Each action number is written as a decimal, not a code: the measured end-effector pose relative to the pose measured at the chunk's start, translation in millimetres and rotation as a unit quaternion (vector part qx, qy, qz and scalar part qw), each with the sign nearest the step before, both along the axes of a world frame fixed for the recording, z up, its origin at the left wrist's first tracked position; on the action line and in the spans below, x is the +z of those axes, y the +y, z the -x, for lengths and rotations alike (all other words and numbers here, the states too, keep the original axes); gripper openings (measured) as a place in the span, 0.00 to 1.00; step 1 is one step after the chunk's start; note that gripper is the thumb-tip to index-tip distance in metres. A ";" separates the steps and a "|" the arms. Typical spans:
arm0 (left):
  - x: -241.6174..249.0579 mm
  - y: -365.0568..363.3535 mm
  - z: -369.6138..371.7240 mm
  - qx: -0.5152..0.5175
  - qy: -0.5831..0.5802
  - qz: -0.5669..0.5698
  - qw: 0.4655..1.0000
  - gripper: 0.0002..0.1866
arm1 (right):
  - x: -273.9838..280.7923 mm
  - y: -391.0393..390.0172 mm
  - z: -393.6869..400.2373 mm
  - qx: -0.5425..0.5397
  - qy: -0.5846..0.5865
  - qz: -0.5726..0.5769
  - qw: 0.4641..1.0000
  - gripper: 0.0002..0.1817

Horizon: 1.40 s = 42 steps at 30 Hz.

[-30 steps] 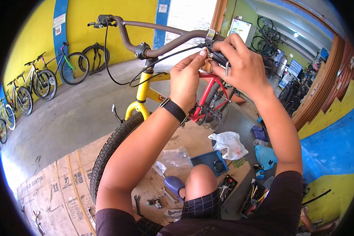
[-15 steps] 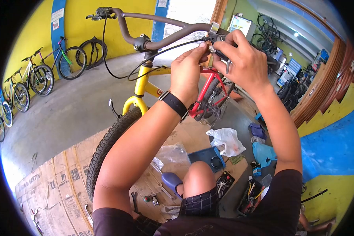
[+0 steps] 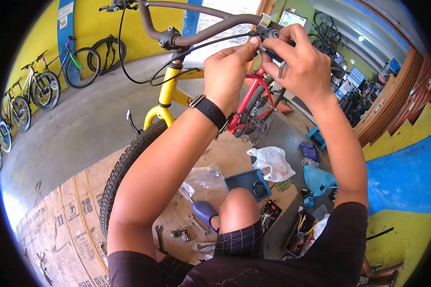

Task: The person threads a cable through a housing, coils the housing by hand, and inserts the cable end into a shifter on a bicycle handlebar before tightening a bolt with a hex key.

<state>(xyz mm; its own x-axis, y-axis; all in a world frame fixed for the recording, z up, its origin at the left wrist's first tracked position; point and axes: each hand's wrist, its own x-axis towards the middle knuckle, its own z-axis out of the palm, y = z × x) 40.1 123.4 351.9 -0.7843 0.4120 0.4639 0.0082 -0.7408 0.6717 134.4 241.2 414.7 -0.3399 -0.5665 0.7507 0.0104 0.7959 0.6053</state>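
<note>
The dark handlebar (image 3: 225,25) of a yellow bicycle (image 3: 167,91) crosses the upper view. A black brake cable (image 3: 203,44) runs to the brake lever (image 3: 269,34) on the bar's right side. My left hand (image 3: 225,71), closed in a pinch, is at the cable end by the lever; what its fingertips hold is hidden. Fingers bent beside the same lever, my right hand (image 3: 299,62) holds what looks like a hex key (image 3: 281,70), a grey metal end of it pointing down below the fingers. A silver band (image 3: 265,20) sits on the bar above.
Cardboard (image 3: 81,210) covers the floor under the front tyre (image 3: 124,177). Wrenches (image 3: 160,237), a blue tray (image 3: 242,182), a white plastic bag (image 3: 271,162) and a toolbox (image 3: 301,229) lie around my knee. A red bicycle (image 3: 244,103) stands behind; more bicycles (image 3: 38,86) line the yellow wall.
The view has shifted slightly, so the handlebar sits higher in it. Both hands stay at the brake lever, with the fingers slightly rearranged and the hex key end a little higher.
</note>
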 end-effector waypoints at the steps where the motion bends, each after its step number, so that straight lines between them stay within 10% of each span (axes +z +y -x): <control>1: 0.7 -0.1 0.5 -0.002 -0.001 0.003 1.000 0.20 | -0.3 -3.1 -0.9 -0.003 0.004 0.000 1.000 0.14; 42: 8.0 -1.1 5.8 0.033 -0.035 0.024 0.999 0.15 | 0.2 -15.9 -1.6 -0.002 0.002 0.034 0.999 0.12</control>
